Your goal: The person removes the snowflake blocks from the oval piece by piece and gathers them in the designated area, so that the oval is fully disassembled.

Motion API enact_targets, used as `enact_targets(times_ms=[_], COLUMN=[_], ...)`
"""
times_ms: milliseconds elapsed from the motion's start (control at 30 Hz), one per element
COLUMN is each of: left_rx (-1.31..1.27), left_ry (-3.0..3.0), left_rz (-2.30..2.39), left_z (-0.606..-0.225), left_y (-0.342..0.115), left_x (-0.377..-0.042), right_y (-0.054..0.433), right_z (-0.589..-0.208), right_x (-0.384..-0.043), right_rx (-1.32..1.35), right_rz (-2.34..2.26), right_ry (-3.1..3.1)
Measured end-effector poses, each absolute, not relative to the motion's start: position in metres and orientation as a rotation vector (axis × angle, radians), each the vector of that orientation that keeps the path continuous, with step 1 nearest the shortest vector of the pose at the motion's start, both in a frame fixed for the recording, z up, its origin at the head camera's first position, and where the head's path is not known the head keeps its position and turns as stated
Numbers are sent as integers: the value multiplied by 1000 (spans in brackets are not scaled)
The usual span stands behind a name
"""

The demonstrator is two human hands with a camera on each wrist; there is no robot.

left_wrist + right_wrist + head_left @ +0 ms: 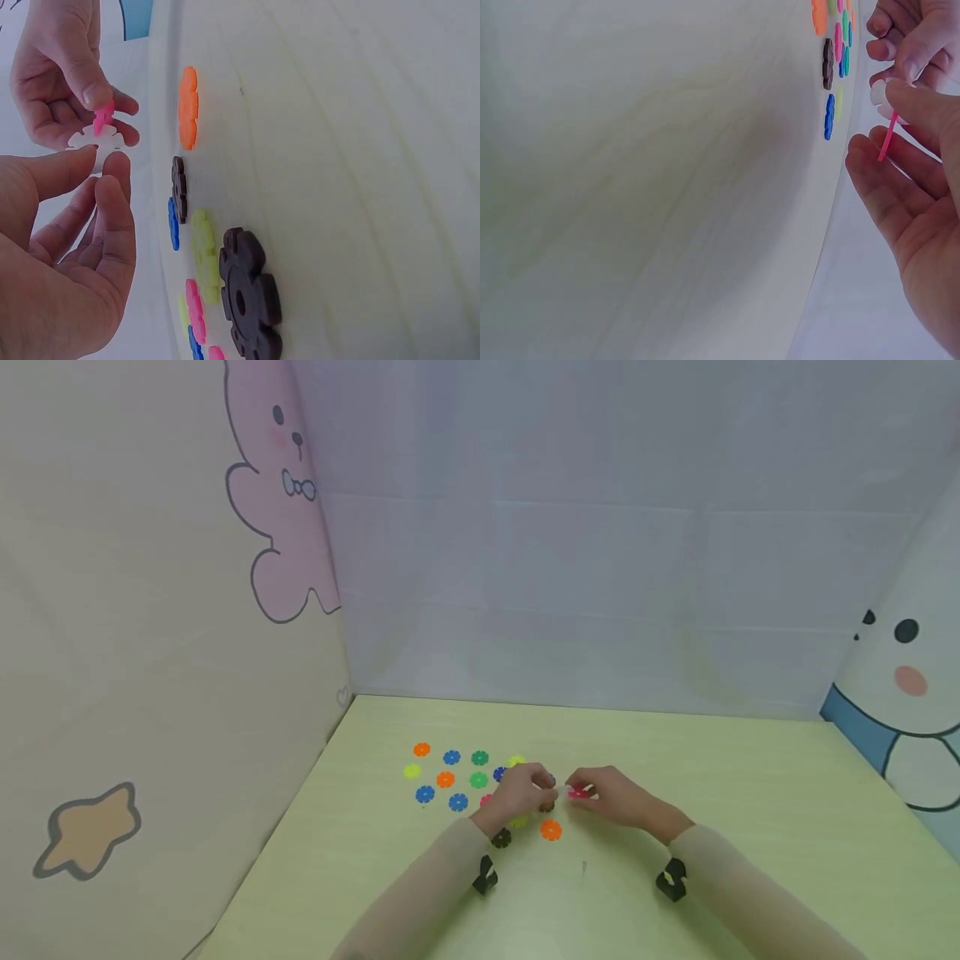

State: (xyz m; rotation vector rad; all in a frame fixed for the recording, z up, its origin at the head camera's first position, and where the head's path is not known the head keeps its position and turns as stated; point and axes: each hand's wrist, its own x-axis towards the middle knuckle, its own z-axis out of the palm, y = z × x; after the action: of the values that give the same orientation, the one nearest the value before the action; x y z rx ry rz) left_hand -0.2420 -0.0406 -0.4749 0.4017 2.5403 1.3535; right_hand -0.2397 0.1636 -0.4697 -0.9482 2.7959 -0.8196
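Note:
Above the table, my left hand (519,793) pinches a white flower-shaped plastic disc (97,141) between thumb and fingertips. Facing it, my right hand (617,795) holds a pink disc (103,116) of the same kind between thumb and fingers. The two discs meet edge to edge at an angle, and in the left wrist view the pink one stands at the white one's notched rim. In the right wrist view the pink disc (889,139) appears edge-on, while the right thumb covers part of the white disc (878,92).
Several notched discs lie flat on the pale yellow table (787,827), mostly left of and under the left hand. Among them, an orange disc (551,831) and a dark brown disc (501,838) lie nearest. Cloth walls (585,568) enclose the table's back and sides.

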Motion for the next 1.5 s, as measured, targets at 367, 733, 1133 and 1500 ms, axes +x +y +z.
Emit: enact_targets(times_ms=[367,733,1133,1500], left_rx=[450,537,544,573], left_ry=[2516,2535,2570,2639], left_rz=[1434,1467,1395,1355], left_z=[-474,-476,-469,-471], left_y=[-39,-42,-40,-37], left_x=[-241,-247,-245,-244], right_y=[159,165,165,165], right_z=[-468,-470,-466,-463], right_x=[-239,-242,-241,-239], right_rx=[-969,-929,-1012,-982], right_rz=[-894,-942,-923,-904], right_ry=[2758,2759,2739,2730])
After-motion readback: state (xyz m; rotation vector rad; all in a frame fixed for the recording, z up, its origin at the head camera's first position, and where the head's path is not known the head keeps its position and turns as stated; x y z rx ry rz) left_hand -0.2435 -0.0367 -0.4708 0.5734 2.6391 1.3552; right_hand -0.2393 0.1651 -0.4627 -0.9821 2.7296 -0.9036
